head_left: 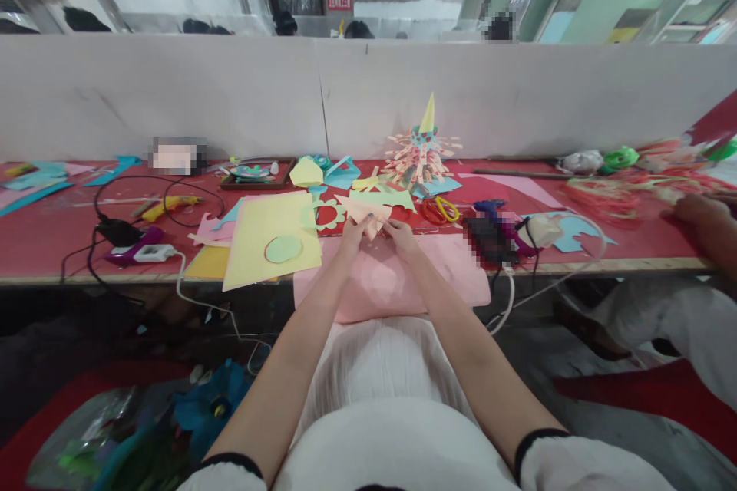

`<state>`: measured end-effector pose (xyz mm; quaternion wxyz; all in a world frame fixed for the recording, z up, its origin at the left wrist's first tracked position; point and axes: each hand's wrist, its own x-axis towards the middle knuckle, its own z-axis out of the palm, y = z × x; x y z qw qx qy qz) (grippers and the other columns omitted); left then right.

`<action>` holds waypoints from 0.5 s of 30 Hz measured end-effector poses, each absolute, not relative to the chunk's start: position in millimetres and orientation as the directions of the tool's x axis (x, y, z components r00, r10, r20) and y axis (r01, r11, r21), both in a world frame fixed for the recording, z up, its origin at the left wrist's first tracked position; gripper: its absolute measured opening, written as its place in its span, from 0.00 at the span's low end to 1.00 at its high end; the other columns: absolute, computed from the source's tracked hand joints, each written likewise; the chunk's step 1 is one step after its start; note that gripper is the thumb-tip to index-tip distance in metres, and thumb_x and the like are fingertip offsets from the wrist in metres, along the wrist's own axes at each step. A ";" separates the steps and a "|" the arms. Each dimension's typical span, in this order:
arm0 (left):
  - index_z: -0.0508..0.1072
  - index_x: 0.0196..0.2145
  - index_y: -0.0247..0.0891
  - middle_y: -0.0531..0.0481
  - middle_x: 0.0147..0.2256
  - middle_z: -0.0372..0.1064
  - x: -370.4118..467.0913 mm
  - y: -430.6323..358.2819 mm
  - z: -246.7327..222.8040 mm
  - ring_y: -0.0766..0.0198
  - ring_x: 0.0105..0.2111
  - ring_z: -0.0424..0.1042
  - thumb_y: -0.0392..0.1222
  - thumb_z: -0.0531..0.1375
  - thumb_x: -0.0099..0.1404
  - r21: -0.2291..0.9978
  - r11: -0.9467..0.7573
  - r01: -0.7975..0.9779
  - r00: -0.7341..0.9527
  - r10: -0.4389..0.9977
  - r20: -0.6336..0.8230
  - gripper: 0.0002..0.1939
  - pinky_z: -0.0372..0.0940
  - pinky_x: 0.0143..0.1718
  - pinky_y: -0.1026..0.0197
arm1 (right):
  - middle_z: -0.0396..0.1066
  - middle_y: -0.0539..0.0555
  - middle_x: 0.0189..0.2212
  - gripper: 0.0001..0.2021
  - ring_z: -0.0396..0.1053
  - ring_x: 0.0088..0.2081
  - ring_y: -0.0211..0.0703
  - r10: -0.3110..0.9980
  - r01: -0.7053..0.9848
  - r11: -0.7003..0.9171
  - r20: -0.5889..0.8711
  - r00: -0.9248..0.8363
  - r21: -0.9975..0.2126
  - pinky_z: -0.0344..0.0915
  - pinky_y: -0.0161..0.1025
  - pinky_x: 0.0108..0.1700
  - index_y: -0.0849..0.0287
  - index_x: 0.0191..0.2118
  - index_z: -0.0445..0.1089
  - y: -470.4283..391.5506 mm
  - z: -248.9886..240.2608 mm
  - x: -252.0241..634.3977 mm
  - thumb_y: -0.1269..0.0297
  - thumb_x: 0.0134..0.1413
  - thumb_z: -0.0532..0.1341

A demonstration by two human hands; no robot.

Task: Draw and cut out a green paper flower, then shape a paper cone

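Observation:
A folded piece of pale peach paper [366, 212] is held between my two hands above the table edge. My left hand [355, 233] grips its left side with the fingers closed. On the other side, my right hand [401, 236] pinches the paper's right edge. Below them lies a pink sheet [391, 284] that hangs a little over the edge. Just left are a scalloped green paper ring [309, 215] and a yellow sheet [268, 222] bearing a green paper disc [283, 248]. Yellow-handled scissors [446, 209] rest to the right of my hands.
A paper figure with a yellow cone [427, 115] stands behind my hands. Power strips with cables [135, 249] lie left, others right. A tray [256, 174] holds small items. At far right, a co-worker's hand [699, 215] rests near pink strands [610, 196]. A white partition [201, 96] bounds the table.

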<state>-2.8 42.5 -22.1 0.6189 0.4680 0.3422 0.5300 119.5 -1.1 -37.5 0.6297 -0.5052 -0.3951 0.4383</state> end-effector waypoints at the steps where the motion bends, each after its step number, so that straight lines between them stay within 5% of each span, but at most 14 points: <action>1: 0.71 0.34 0.36 0.44 0.37 0.74 -2.8 42.4 -21.6 0.57 0.38 0.72 0.46 0.69 0.41 0.940 0.005 -0.340 0.203 0.977 0.068 0.22 0.63 0.41 0.57 | 0.66 0.49 0.20 0.22 0.63 0.23 0.37 0.951 -0.151 0.105 0.054 0.305 -0.983 0.58 0.34 0.27 0.59 0.23 0.69 -1.3 -37.6 119.5 0.44 0.31 0.67; 15: 0.70 0.32 0.37 0.48 0.32 0.73 -2.3 43.7 -22.6 0.58 0.36 0.72 0.43 0.68 0.43 0.948 0.002 -0.317 0.209 0.976 0.068 0.18 0.63 0.41 0.57 | 0.62 0.46 0.18 0.20 0.60 0.21 0.34 0.940 -0.148 0.121 0.065 0.336 -0.981 0.58 0.34 0.27 0.59 0.22 0.65 -3.4 -35.1 117.5 0.47 0.32 0.67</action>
